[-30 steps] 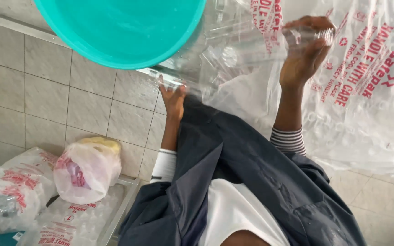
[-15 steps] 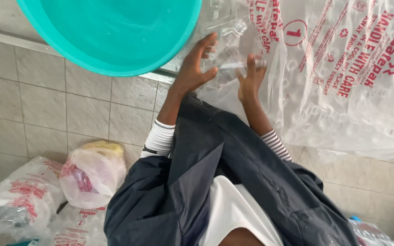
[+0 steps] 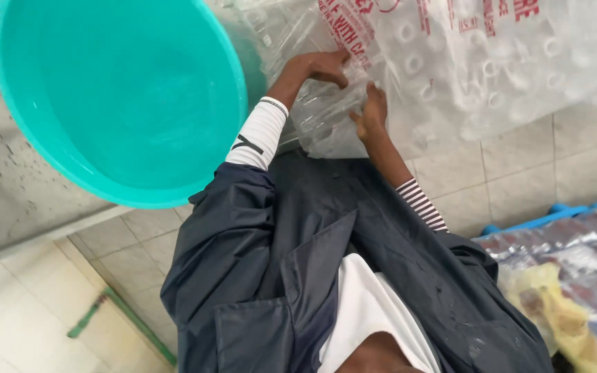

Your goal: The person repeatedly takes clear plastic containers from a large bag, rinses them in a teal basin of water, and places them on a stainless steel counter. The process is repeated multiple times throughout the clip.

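While both hands, left [image 3: 323, 68] and right [image 3: 371, 110], grip the plastic bag [image 3: 464, 62] beside the basin [image 3: 119, 97], firm even grip advisable.

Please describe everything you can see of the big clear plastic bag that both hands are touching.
The clear plastic bag is large, thin and crinkled, with red printing across it. It fills the upper right of the view, in front of a tiled wall. Through the film, many empty clear bottles show as pale rings. The left hand presses on its upper part, and the right hand touches it lower down. Its left edge lies next to the teal basin.
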